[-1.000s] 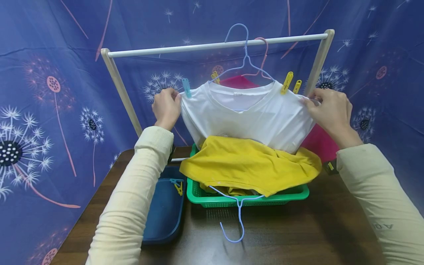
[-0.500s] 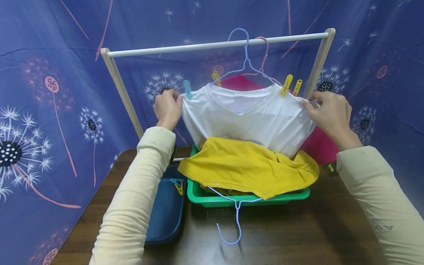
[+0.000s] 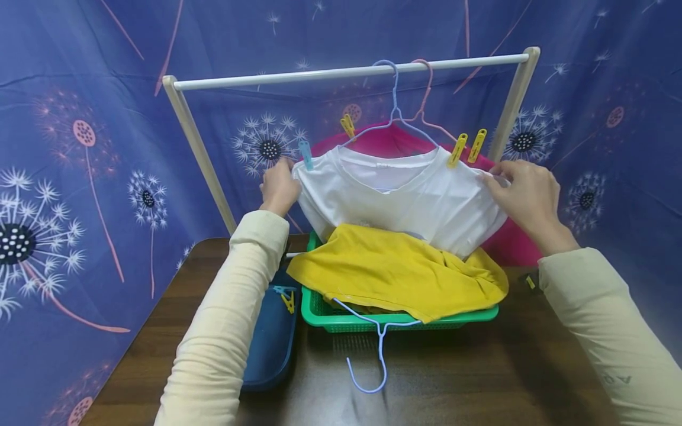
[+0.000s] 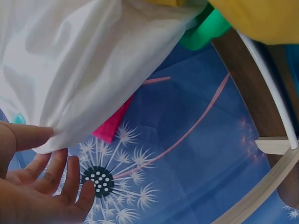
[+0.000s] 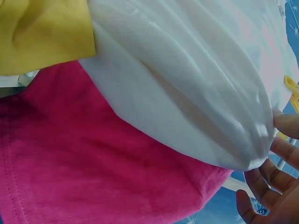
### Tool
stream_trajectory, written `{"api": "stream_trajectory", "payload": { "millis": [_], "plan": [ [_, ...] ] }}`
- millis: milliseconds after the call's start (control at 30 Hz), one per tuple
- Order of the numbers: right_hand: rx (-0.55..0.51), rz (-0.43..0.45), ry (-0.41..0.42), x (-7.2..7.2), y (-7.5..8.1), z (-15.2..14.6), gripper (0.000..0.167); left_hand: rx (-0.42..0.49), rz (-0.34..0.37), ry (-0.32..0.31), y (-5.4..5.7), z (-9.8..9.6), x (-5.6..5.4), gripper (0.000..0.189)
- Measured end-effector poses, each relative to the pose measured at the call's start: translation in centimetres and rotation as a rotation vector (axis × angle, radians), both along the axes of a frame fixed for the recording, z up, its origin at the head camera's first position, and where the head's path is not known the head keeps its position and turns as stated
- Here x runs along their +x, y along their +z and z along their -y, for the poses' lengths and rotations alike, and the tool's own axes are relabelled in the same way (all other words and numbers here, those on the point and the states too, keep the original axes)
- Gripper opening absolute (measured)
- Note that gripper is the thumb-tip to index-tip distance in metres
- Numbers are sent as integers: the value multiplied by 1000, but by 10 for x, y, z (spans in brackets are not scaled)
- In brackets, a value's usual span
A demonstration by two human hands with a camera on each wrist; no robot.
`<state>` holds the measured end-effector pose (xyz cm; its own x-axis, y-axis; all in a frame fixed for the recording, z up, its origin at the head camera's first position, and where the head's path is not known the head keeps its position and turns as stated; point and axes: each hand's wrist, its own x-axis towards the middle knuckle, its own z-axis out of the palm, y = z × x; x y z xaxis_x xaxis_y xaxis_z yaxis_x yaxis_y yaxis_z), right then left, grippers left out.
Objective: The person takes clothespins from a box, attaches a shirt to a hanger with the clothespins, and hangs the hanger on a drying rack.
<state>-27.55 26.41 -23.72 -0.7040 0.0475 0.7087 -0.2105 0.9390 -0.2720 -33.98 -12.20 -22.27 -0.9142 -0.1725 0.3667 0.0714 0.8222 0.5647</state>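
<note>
A white V-neck T-shirt (image 3: 394, 189) is on a light blue hanger (image 3: 395, 109), whose hook sits at the white rail (image 3: 298, 77). One blue clothespin (image 3: 305, 155) grips its left shoulder and a yellow clothespin (image 3: 457, 150) its right. With thumb and fingers, my left hand (image 3: 280, 186) pinches the shirt's left shoulder end, as the left wrist view also shows at the white fabric (image 4: 70, 93). My right hand (image 3: 524, 189) pinches the opposite shoulder end. Behind hangs a magenta garment (image 3: 514, 242) on a pink hanger (image 3: 426, 94), partly hidden by the T-shirt.
A yellow garment (image 3: 394, 272) with another light blue hanger (image 3: 381, 343) lies over a green basket (image 3: 399, 324) in front of the T-shirt. A dark blue tray (image 3: 266, 349) with clothespins on its rim stands to the left. Wooden posts (image 3: 199, 154) hold the rail.
The T-shirt and its hanger have come down, and the hook has dropped from above the rail onto it. Both hands have lowered slightly, the left also moving right. More magenta fabric shows.
</note>
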Motion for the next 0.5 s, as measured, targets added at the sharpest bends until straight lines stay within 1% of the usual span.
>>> {"api": "stream_trajectory", "payload": {
  "millis": [100,233,367,500],
  "plan": [
    [9,-6,12,0,-2,0,32,7,45,-14,-4,1,0,39],
    [27,-15,27,0,-6,1,32,-1,81,-22,-9,2,0,36],
    [24,-30,35,1,-10,0,33,-29,105,-35,-14,4,2,35],
    [-8,-77,26,4,-12,-1,31,-78,130,-71,-19,7,7,37]
  ]
}}
